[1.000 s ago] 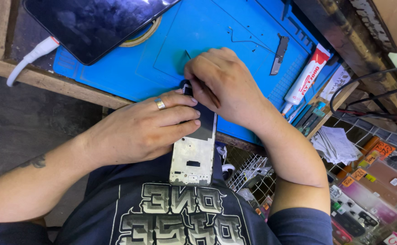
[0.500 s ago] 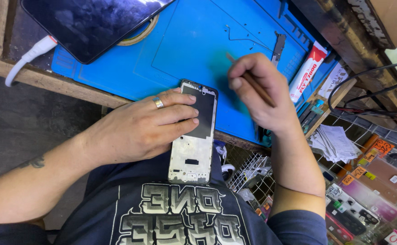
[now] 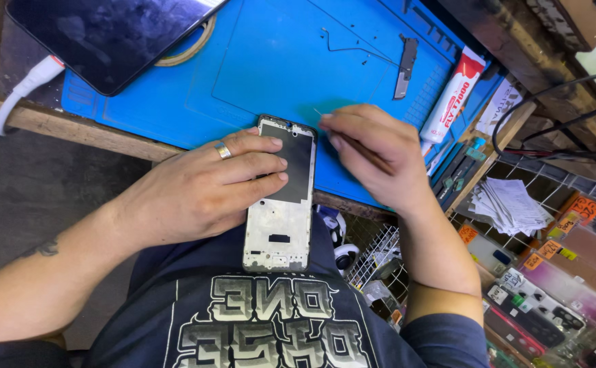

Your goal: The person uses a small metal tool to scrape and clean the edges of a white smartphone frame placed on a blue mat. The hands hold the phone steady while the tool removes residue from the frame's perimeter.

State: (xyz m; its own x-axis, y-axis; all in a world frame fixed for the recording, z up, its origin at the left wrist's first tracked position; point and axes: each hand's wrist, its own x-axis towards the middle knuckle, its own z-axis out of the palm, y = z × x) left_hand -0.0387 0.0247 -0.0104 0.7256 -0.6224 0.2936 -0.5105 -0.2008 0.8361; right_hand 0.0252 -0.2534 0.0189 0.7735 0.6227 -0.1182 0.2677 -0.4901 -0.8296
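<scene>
**Phone frame stripped & in hand, tool poised at its top edge**

Where things stand: the left hand [image 3: 195, 191] pins a phone frame [image 3: 281, 194] at the near edge of the worktop, fingers laid across its dark upper half, thumb side hidden under the palm. The grip is pressed down on the frame rather than wrapped round it. The frame's lower half hangs off the worktop edge over the person's lap & dark printed shirt [image 3: 264, 320]. It looks bare: grey metal w/ small cutouts below, a dark panel above; no screen glass visible on it.

The right hand [image 3: 373, 153] is just beside the frame's top right corner, fingers pinched together on a thin tool [image 3: 352, 140] whose fine tip pokes out towards the blue mat [image 3: 277, 61]. Tip is near the frame but I can't tell if it touches.

Judged progress:
- Done, by the look of it: frame is opened up & separated. A small dark metal part [image 3: 405, 67] and a thin wire piece [image 3: 352, 42] lie apart on the mat.
- In hand: fine work at the frame's top edge, prob. picking or scraping.
- Left: anything re-fitting. A red-and-white glue tube [image 3: 453, 95] lies capped & untouched at the mat's right edge.

Also about: a dark tablet-like screen [image 3: 107, 34] on the mat's far left, a white cable [image 3: 28, 85] beside it, a wire rack w/ packets [image 3: 550, 286] to the right.
</scene>
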